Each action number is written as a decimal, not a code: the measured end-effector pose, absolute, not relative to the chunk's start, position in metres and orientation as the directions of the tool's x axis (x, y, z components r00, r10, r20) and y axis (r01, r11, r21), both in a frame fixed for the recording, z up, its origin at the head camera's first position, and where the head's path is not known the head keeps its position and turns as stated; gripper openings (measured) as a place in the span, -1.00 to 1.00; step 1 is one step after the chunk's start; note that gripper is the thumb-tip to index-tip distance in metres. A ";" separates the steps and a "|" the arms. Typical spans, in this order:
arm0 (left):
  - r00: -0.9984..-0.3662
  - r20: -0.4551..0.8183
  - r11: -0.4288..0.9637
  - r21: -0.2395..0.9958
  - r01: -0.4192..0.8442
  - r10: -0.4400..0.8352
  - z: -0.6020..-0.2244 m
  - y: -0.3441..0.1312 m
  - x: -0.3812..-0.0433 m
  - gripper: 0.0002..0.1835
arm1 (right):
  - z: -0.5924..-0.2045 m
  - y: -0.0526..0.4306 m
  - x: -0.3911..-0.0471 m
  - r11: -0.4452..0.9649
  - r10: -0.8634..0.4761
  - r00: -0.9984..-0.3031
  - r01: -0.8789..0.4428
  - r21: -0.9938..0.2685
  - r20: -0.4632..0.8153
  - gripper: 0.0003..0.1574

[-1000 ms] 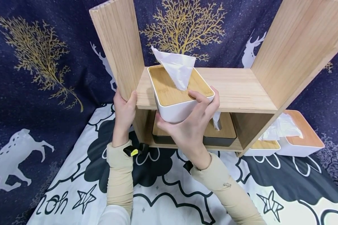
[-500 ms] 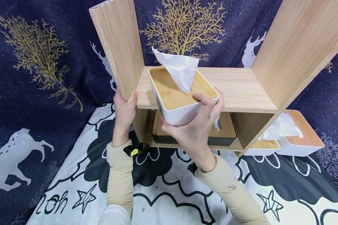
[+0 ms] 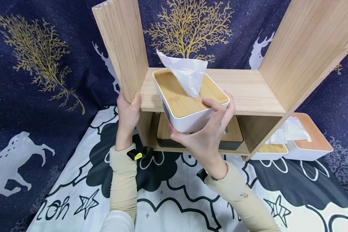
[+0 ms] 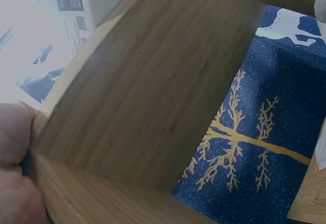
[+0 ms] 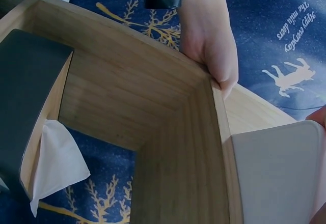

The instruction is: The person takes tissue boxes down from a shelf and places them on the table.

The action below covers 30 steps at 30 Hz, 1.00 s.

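In the head view my right hand (image 3: 206, 141) holds a white tissue box (image 3: 188, 124) with a bamboo lid, thumb under its near end and fingers over the lid's near right corner. A white tissue (image 3: 188, 74) stands up from its slot. The box is tilted over the front part of a wooden shelf's middle board (image 3: 240, 93); the right wrist view shows its pale underside (image 5: 277, 173). My left hand (image 3: 128, 112) grips the shelf's left side panel (image 3: 127, 48) where the board joins it. A dark tissue box (image 3: 232, 145) sits in the lower compartment, partly hidden by my right hand.
Two more white tissue boxes with wooden lids stand right of the shelf: a smaller one (image 3: 268, 157) and a larger one (image 3: 311, 151). The shelf's tall right panel (image 3: 310, 54) rises between them and the board. A patterned cloth (image 3: 162, 206) lies below; a dark blue curtain (image 3: 61, 129) hangs behind.
My right hand has moved the tissue box slightly to the right and down, toward me. My left hand stays on the shelf panel.
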<state>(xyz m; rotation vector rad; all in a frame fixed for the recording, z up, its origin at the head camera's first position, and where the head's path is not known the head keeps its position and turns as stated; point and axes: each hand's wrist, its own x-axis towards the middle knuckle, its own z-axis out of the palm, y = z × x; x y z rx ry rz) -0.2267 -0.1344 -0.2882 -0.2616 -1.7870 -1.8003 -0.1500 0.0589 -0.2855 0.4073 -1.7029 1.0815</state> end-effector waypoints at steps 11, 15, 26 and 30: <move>-0.798 0.557 0.064 0.827 0.558 -0.233 -0.288 -0.135 -0.228 -0.43 | -0.285 0.069 -0.144 0.519 0.278 -0.378 -0.715 -0.469 0.883 0.03; -0.796 0.559 0.066 0.825 0.561 -0.232 -0.289 -0.135 -0.227 -0.43 | -0.286 0.076 -0.138 0.525 0.292 -0.368 -0.710 -0.469 0.883 0.05; -0.797 0.552 0.076 0.830 0.552 -0.244 -0.290 -0.136 -0.227 -0.46 | -0.287 0.095 -0.119 0.344 0.331 -0.372 -0.808 -0.478 0.867 0.06; -0.798 0.552 0.071 0.830 0.553 -0.244 -0.290 -0.136 -0.227 -0.45 | -0.289 0.104 -0.111 0.243 0.347 -0.378 -0.848 -0.471 0.859 0.03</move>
